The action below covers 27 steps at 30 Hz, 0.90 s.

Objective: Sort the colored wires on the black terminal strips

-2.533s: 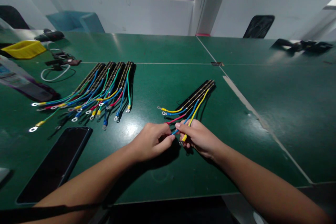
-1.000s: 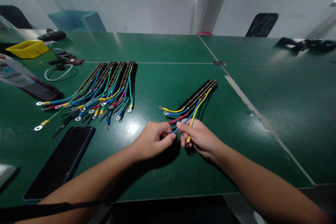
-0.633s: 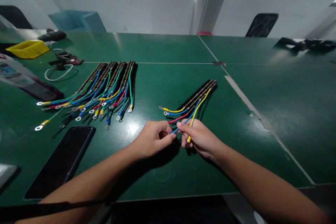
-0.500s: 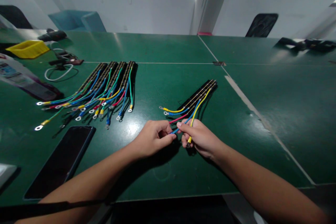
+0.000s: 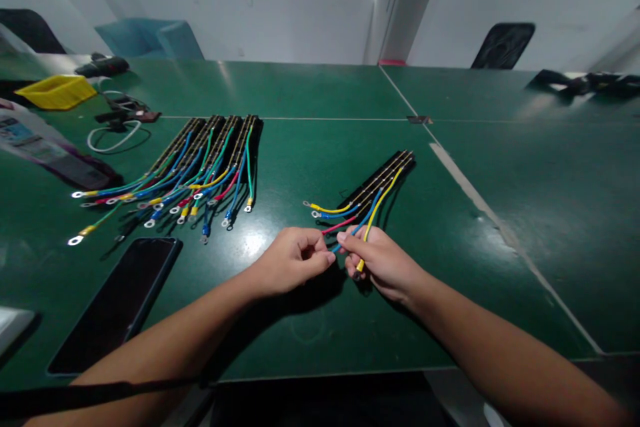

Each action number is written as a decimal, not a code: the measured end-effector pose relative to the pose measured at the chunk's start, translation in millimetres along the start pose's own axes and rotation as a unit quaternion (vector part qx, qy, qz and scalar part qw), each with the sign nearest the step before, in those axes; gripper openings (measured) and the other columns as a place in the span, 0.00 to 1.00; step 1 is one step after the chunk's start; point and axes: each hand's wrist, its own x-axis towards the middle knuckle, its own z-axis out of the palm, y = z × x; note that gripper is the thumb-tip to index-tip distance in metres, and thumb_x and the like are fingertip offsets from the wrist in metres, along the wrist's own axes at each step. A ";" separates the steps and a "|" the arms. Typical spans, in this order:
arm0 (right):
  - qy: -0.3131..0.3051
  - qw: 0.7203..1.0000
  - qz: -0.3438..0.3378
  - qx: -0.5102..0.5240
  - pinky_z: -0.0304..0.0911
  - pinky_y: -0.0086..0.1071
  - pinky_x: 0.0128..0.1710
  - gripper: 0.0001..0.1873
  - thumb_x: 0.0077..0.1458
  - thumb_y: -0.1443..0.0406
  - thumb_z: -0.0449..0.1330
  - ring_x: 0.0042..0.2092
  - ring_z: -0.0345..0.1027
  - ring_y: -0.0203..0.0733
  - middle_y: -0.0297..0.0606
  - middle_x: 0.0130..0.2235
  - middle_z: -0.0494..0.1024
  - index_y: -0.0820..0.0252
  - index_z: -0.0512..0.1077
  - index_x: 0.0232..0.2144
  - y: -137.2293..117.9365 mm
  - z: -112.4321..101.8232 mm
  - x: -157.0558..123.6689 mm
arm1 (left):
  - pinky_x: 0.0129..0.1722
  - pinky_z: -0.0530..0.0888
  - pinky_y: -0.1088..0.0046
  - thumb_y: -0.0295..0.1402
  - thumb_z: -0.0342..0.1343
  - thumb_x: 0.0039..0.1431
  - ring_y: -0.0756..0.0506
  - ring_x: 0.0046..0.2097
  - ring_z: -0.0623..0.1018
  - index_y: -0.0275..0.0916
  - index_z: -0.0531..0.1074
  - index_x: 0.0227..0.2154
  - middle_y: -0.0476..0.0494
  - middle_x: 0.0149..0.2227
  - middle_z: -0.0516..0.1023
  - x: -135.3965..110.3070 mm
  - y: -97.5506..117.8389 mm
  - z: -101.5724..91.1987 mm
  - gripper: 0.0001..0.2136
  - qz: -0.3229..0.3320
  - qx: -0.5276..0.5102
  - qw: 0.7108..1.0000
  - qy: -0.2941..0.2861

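Note:
A black terminal block (image 5: 376, 180) lies at a slant on the table, with several coloured wires coming off its near side. My left hand (image 5: 295, 261) pinches the end of a blue wire (image 5: 358, 229); its tip is hidden by the fingers. Just to the right, my right hand (image 5: 383, 260) has thumb and fingers closed on the same blue wire. A yellow wire (image 5: 376, 207) passes through the right hand, its yellow-sleeved end sticking out below. A red wire (image 5: 340, 225) runs behind my left fingers. Another yellow wire (image 5: 330, 209) ends in a ring lug.
Several wired terminal blocks (image 5: 220, 147) lie in a row at left. A phone (image 5: 117, 303), a bottle (image 5: 55, 150), a yellow bin (image 5: 57, 93) and a white cable (image 5: 115, 143) are also on the green table (image 5: 310, 147).
Both hands keep nearly the same place and grip. My left fingers have closed a little further over the blue wire's end. The view has shifted very slightly.

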 end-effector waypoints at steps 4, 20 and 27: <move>-0.003 1.000 -0.006 -0.004 0.49 0.23 0.16 0.15 0.53 0.55 0.58 0.15 0.56 0.29 0.27 0.13 0.64 0.62 0.67 0.26 1.4 -0.7 1.2 | 0.19 0.55 0.83 0.37 0.53 0.57 0.56 0.20 0.60 0.36 0.62 0.23 0.56 0.17 0.59 0.5 -0.5 1.0 0.12 0.036 0.065 0.996 0.040; 0.002 0.999 -0.030 0.034 0.51 0.24 0.18 0.15 0.53 0.56 0.59 0.16 0.57 0.29 0.28 0.13 0.65 0.63 0.68 0.26 2.9 1.3 2.3 | 0.21 0.54 0.81 0.36 0.51 0.58 0.56 0.21 0.59 0.35 0.63 0.21 0.56 0.17 0.59 -0.3 3.7 0.6 0.13 0.082 0.153 0.983 0.064; -0.005 0.998 -0.037 0.050 0.51 0.24 0.18 0.15 0.53 0.57 0.60 0.16 0.58 0.28 0.27 0.13 0.65 0.64 0.67 0.25 3.0 0.8 2.1 | 0.22 0.55 0.80 0.36 0.50 0.59 0.55 0.21 0.61 0.34 0.67 0.21 0.55 0.17 0.61 -0.3 2.7 -0.1 0.14 0.086 0.165 0.981 0.062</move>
